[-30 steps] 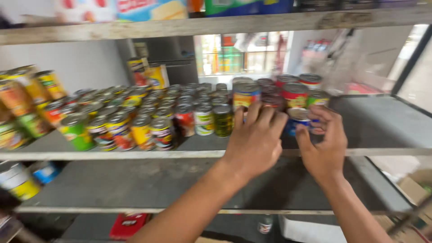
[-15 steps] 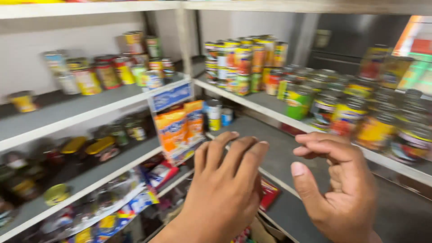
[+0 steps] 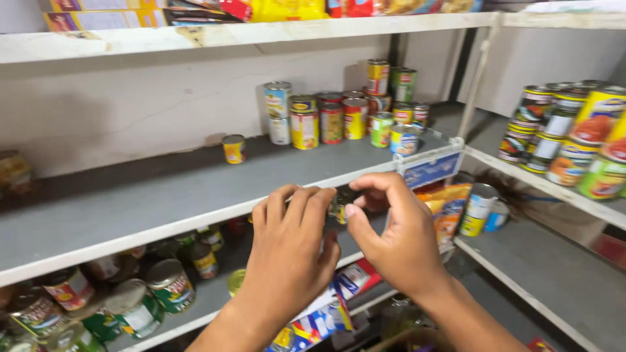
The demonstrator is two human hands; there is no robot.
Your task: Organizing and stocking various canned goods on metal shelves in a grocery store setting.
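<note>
My left hand (image 3: 293, 251) and my right hand (image 3: 391, 234) are raised together in front of the white front edge of a grey shelf (image 3: 163, 195). Between them is a small dark can (image 3: 340, 206), mostly hidden. My right thumb and fingers curl round it from the right. My left fingertips press against it from the left. A cluster of labelled cans (image 3: 339, 117) stands further back on that shelf, and a lone small yellow can (image 3: 233, 148) sits to its left.
More cans (image 3: 574, 140) fill the adjoining shelf on the right. A blue label holder (image 3: 432, 169) hangs at the shelf corner, with orange packets (image 3: 447, 208) below it. Cans (image 3: 130, 300) crowd the lower shelf at left. Boxes (image 3: 111, 18) lie on the top shelf.
The view has swung to other shelving. My hands, spread apart and empty half a second ago, have come together at the shelf edge around a small can.
</note>
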